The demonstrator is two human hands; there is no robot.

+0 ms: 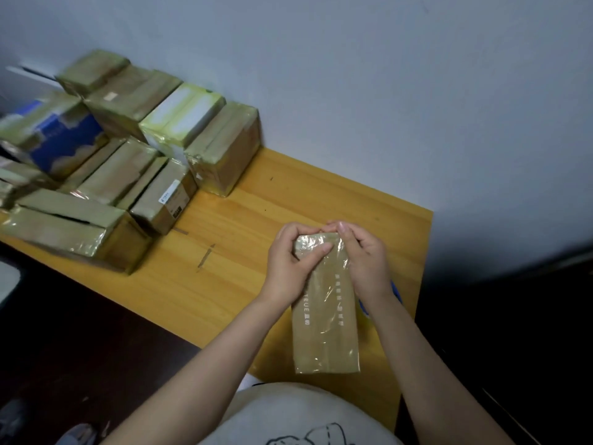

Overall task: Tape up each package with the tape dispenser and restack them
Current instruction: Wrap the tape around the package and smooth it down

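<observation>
Pale grey wall behind a yellow wooden bench (244, 239); dark floor to the left and right. Head view only. Stack of taped packages (122, 149) occupies the far left of the bench against the wall, brown and white cartons, one blue-printed, all glossy with tape. Package in hand (324, 313): slim, elongated brown box, wrapped in shiny film or tape, lying lengthwise toward the person near the bench's near right edge, well apart from the stack. Left hand (288, 268) grips the far end from the left, thumb laid across the top face, apparently smoothing tape down. Right hand (365, 261) closes on the same far end from the right, fingertips (341, 228) pinched over the top edge. Both hands closed on the box; neither is spread flat. Near end of the box is free and appears to overhang toward the person's lap. A blue object (396, 292) shows partly behind the right wrist; possibly the tape dispenser, cannot confirm. Handling judgement: box looks light and stiff, cardboard holding its edges; the glossy tape likely makes faces slippery, so grip is better taken across the narrow sides near mid-length than on the slick top.
</observation>
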